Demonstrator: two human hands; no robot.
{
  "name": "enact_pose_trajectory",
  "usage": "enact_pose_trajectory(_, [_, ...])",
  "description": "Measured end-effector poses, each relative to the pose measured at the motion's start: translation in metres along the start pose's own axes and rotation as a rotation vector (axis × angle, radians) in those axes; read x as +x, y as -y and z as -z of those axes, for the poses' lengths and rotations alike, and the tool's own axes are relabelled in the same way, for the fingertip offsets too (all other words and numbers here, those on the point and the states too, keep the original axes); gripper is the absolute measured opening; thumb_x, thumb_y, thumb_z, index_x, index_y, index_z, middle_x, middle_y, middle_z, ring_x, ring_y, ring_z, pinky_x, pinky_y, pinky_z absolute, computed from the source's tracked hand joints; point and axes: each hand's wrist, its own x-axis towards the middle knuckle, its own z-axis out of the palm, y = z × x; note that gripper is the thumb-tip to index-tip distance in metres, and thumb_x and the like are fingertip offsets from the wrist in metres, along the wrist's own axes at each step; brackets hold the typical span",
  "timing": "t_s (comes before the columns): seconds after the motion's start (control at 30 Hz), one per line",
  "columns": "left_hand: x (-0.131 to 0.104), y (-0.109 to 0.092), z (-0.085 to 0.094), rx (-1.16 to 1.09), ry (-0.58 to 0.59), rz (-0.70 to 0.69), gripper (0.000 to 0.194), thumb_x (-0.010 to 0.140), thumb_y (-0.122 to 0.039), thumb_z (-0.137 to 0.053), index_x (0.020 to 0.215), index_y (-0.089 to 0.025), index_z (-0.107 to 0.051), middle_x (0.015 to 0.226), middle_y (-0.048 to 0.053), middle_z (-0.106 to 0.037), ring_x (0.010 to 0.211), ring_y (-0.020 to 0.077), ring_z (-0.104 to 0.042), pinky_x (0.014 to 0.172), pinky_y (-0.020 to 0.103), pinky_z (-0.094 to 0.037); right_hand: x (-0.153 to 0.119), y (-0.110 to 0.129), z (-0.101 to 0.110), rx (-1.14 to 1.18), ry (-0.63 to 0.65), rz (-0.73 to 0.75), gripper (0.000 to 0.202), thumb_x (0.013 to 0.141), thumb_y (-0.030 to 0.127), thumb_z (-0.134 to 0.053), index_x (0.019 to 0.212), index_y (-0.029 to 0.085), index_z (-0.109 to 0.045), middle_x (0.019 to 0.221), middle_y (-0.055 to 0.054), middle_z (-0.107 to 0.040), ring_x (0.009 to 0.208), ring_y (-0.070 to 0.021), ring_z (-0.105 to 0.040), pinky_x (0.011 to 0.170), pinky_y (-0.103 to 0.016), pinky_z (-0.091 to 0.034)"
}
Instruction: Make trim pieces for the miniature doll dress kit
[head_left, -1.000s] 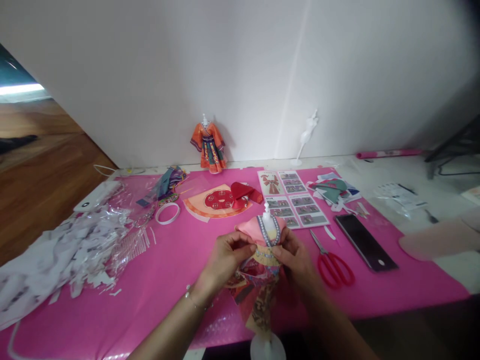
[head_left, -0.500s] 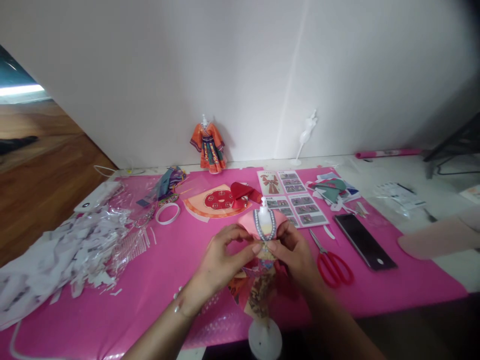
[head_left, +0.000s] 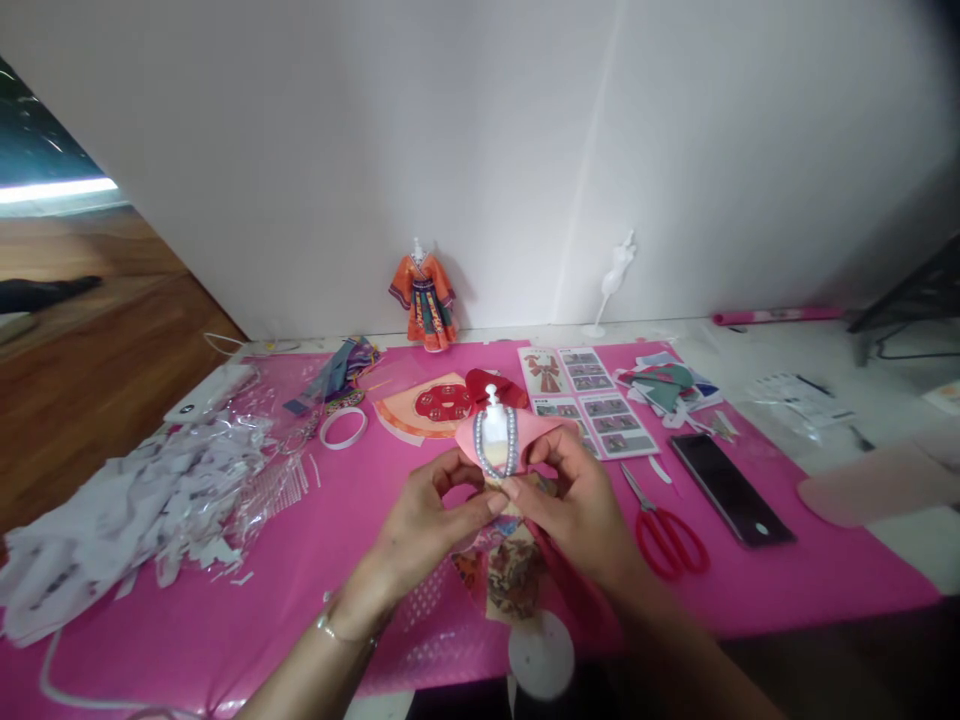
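Note:
A small white mannequin [head_left: 494, 430] on a round white base [head_left: 541, 655] leans slightly left at the front of the pink mat. It wears a pink top [head_left: 541, 428] edged with a grey beaded collar [head_left: 495, 471], and patterned cloth [head_left: 513, 575] hangs below. My left hand [head_left: 431, 510] pinches the garment at the waist from the left, thumb and fingers closed. From the right, my right hand [head_left: 566, 500] pinches the same garment below the collar, its thumb close to the left thumb. Red cloth [head_left: 566, 580] hangs under my right hand.
Red scissors [head_left: 664, 525] and a phone [head_left: 729, 490] lie right of my hands. Behind are an instruction sheet [head_left: 615, 425], a dressed mannequin [head_left: 425, 300] and a bare one [head_left: 617, 275]. Left are a tape roll [head_left: 343, 428] and a heap of white scraps [head_left: 127, 510].
The mannequin's top has tilted to the left, while its base sits slightly further right and higher. Both hands have shifted a little left with it, still pinching the garment. The camera view has moved slightly.

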Motion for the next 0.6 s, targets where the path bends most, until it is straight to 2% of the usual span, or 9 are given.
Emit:
enact_pose_trajectory(0.13, [0.001,0.008,0.0,-0.105,0.055,-0.043,0.043,0.071,-0.034,-0.08,0.106,-0.016,-0.065,0.105,0.01,-0.07,0.102,0.0246,-0.063,0.093,0.038,-0.046,0.005,0.008,0.001,-0.21,0.037,0.122,0.02,0.072,0.023,-0.073,0.079,0.022,-0.054,0.084,0.0,-0.062,0.079,-0.016,-0.059,0.07,-0.028,-0.047])
enact_pose_trajectory(0.3, [0.007,0.01,-0.001,-0.181,0.038,-0.04,0.046,0.068,-0.03,-0.083,0.107,-0.017,-0.064,0.102,0.007,-0.071,0.099,0.0229,-0.065,0.092,0.036,-0.048,0.017,0.023,0.001,-0.416,0.132,0.174,0.019,0.073,0.029,-0.075,0.079,0.021,-0.059,0.08,0.001,-0.064,0.071,-0.015,-0.059,0.061,-0.027,-0.044])
enact_pose_trajectory(0.4, [0.008,0.009,-0.002,-0.227,0.041,-0.009,0.044,0.068,-0.028,-0.082,0.107,-0.017,-0.065,0.103,0.007,-0.072,0.098,0.022,-0.066,0.09,0.035,-0.049,0.021,0.028,0.001,-0.391,0.22,0.186,0.012,0.082,0.031,-0.068,0.082,0.021,-0.063,0.079,0.001,-0.066,0.072,-0.0151,-0.061,0.061,-0.027,-0.045])
enact_pose_trajectory(0.5, [0.007,0.013,-0.002,-0.319,0.029,0.03,0.042,0.069,-0.026,-0.082,0.106,-0.017,-0.065,0.096,0.005,-0.073,0.084,0.0175,-0.068,0.084,0.031,-0.051,0.022,0.029,0.006,-0.359,0.305,0.157,0.014,0.09,0.032,-0.058,0.084,0.022,-0.066,0.08,0.0,-0.068,0.073,-0.0152,-0.063,0.062,-0.028,-0.047])
enact_pose_trajectory(0.6, [0.005,0.02,0.0,-0.381,0.022,0.058,0.04,0.069,-0.024,-0.081,0.105,-0.016,-0.065,0.083,0.002,-0.073,0.071,0.0132,-0.066,0.078,0.026,-0.051,0.022,0.026,0.016,-0.308,0.359,0.145,0.005,0.084,0.023,-0.064,0.088,0.023,-0.067,0.09,0.0,-0.069,0.079,-0.0154,-0.064,0.07,-0.029,-0.05])
